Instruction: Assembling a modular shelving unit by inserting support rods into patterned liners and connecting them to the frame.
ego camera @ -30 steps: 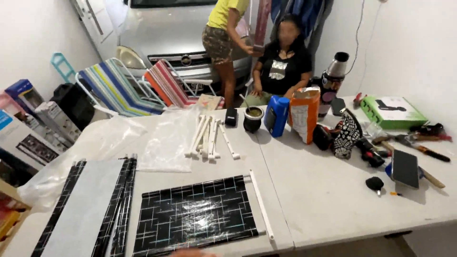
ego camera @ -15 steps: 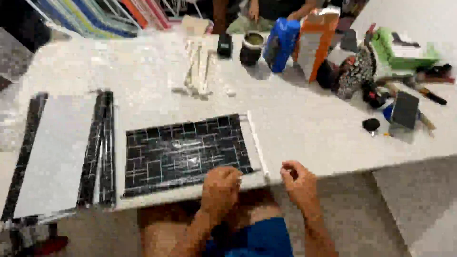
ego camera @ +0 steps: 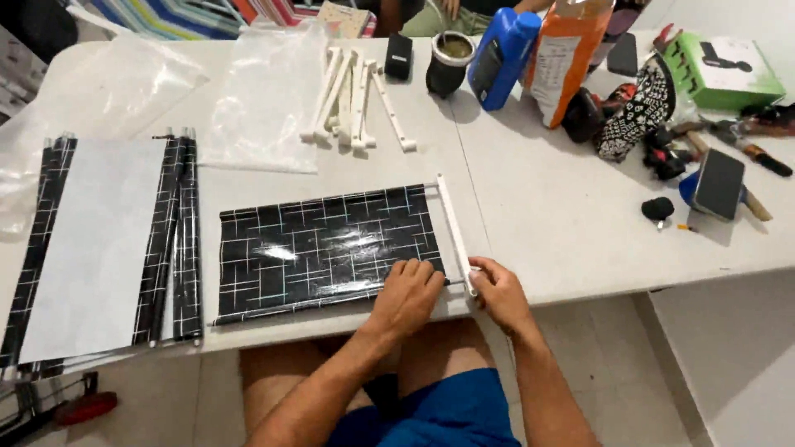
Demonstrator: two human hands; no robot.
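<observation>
Pressing the left hand (ego camera: 407,291) flat on a black grid-patterned sheet (ego camera: 327,248), right hand (ego camera: 499,291) grip pinching its white rail (ego camera: 455,230) on the counter (ego camera: 563,215).

Both forearms bare to the elbow, no sleeves in view. Left hand (ego camera: 406,294) and right hand (ego camera: 499,291): no gloves, no rings, no watch or wristband seen. Nails short. Below the hands, nearer the body, blue shorts (ego camera: 439,414), plain cloth, no visible print. Bare thighs and knees show past the shorts' hem, under the wrists. Feet out of view.
</observation>
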